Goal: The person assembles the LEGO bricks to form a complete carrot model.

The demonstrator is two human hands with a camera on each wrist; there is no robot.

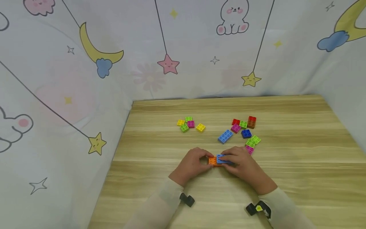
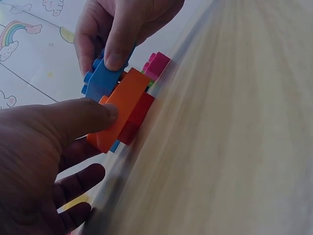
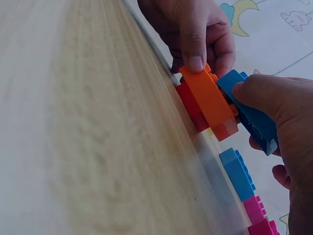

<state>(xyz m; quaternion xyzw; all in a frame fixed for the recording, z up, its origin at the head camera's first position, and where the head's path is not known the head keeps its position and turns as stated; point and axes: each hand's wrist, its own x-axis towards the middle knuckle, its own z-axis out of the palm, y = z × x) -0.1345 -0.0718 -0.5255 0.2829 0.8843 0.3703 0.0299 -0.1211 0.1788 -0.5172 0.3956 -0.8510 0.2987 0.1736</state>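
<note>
1. Head view: our left hand (image 1: 191, 165) pinches an orange plastic building brick (image 1: 212, 161) low on the wooden worktop (image 1: 286, 178).
2. Our right hand (image 1: 243, 165) pinches a light-blue plastic brick (image 1: 221, 158), touching the orange one.
3. Loose coloured bricks (image 1: 243, 130) lie beyond.

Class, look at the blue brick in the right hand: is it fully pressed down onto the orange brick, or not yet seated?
Not yet seated. The blue brick, gripped by the right hand, sits tilted against the orange brick.

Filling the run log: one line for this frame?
left hand: holds orange brick | right hand: holds blue brick | bricks: touching
</note>
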